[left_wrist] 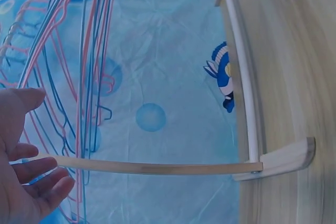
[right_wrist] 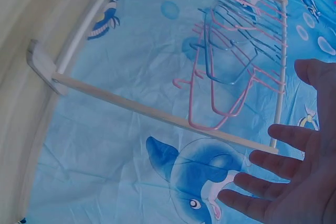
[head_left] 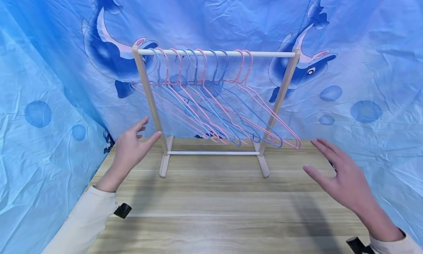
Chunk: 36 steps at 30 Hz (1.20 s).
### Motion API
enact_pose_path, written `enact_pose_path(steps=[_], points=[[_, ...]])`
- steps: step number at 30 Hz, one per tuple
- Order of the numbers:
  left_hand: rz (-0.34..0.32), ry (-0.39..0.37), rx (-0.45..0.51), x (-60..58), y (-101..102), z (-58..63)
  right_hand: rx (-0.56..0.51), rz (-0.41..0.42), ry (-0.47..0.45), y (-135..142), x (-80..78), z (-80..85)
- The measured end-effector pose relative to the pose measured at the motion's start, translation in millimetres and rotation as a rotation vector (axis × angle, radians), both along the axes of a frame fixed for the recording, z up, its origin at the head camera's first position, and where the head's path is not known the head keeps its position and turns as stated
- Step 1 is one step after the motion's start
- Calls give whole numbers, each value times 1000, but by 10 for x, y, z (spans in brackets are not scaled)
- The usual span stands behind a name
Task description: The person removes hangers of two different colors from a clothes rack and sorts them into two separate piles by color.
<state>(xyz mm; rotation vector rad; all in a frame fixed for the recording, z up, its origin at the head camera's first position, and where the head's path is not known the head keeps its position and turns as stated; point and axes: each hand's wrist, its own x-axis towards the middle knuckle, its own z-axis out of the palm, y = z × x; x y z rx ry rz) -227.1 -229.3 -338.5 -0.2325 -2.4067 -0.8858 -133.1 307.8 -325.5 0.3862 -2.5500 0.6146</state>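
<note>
A small wooden garment rack [head_left: 216,53] with a white top rod stands at the back of the table. Several pink hangers [head_left: 264,103] and blue hangers [head_left: 244,116] hang from its rod, bunched left of centre, with two pink ones farther right. Beside the rack's left post, my left hand [head_left: 132,143] is held up with fingers spread and nothing in it. My right hand [head_left: 343,176] hovers to the right of the rack, fingers extended and thumb apart, also holding nothing. In the right wrist view, the right hand [right_wrist: 294,177] overlaps the end of the rack.
The light wood-grain table [head_left: 208,210] reaches from the rack toward me. Blue cloth [head_left: 380,81] printed with dolphins and bubbles surrounds the back and sides. A white lower bar [head_left: 213,153] joins the rack's two feet. Black devices sit at both wrists, by pale sleeves [head_left: 86,221].
</note>
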Motion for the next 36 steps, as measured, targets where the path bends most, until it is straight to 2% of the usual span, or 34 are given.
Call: enact_pose_path(steps=[6,12,20,26,32,36], points=[[2,-23,122,-141,-12,57,-29,20,-59,15,-210,202],[17,-71,194,-251,-11,149,-55,52,-130,-18,-428,417],[34,-46,275,-409,23,169,-88,75,-191,-151,-705,633],[31,-47,297,-482,35,178,-118,125,-196,-263,-914,711],[18,-70,307,-523,17,180,-115,114,-218,-345,-1102,731],[10,-90,327,-559,7,191,-149,126,-234,-374,-1203,723]])
